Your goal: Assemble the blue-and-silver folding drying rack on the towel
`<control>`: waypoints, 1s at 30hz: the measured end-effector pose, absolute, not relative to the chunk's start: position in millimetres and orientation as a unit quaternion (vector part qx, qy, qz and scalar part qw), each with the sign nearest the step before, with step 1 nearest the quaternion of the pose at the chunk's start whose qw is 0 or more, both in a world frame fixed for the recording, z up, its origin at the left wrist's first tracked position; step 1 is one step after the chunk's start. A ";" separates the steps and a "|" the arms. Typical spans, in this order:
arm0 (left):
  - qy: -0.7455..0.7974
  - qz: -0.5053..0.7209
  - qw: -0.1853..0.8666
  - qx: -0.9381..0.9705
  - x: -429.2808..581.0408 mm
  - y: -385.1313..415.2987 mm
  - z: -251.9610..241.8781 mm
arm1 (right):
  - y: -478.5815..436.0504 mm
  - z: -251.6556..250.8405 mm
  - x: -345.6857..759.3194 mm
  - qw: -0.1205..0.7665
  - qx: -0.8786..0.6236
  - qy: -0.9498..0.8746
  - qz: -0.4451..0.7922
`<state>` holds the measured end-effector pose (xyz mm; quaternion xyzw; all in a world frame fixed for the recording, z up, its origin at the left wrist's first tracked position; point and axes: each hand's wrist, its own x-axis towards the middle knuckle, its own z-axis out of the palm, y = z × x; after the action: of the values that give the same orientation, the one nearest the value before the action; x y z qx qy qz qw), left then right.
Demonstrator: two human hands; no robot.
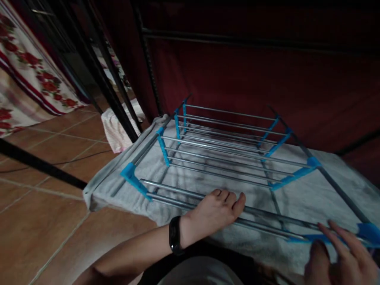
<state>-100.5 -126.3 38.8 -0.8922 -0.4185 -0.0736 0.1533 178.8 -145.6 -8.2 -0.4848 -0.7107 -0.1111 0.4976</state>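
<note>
A metal drying rack (219, 153) with blue plastic joints lies across a grey cloth-covered surface. Around its near rods my left hand (216, 209) is closed, knuckles up, a black band on the wrist. Toward the lower right corner, my right hand (344, 255) has its thumb and fingers apart beside the blue end piece (314, 238) of the same rods. The fingertips are close to that piece; whether they touch it I cannot tell. A blue corner joint (369, 232) is just beyond this hand.
The grey cloth (124, 194) hangs over the surface's left edge. Behind the rack stands a dark red panel (237, 71) with black bars. Black metal poles (97, 67) rise at the left. A striped cloth (115, 126), a floral curtain (38, 71) and a thin cable (74, 160) are by the tiled floor.
</note>
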 end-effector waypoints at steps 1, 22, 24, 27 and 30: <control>-0.421 -0.072 0.159 -0.890 -106.5 -127.9 37.5 | -145.1 -7.9 169.1 0.496 -0.465 -0.727 -0.097; -0.447 -0.055 0.190 -0.872 -164.5 -140.8 8.1 | -108.4 -2.8 84.7 0.219 -0.305 -0.924 -0.069; -0.461 -0.052 0.183 -0.867 -169.1 -143.0 12.0 | -106.4 -0.5 84.9 0.221 -0.292 -0.928 -0.070; -0.499 -0.057 0.164 -0.849 -180.2 -147.9 18.6 | -104.4 3.1 86.1 0.235 -0.270 -0.931 -0.077; -0.541 -0.095 0.153 -0.821 -195.2 -156.1 22.8 | -105.2 5.9 86.0 0.242 -0.284 -0.925 -0.073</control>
<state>-195.2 -156.1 22.8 -0.8214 -0.5411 -0.0950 0.1531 86.0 -105.2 5.9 -0.2838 -0.9250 -0.0725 0.2421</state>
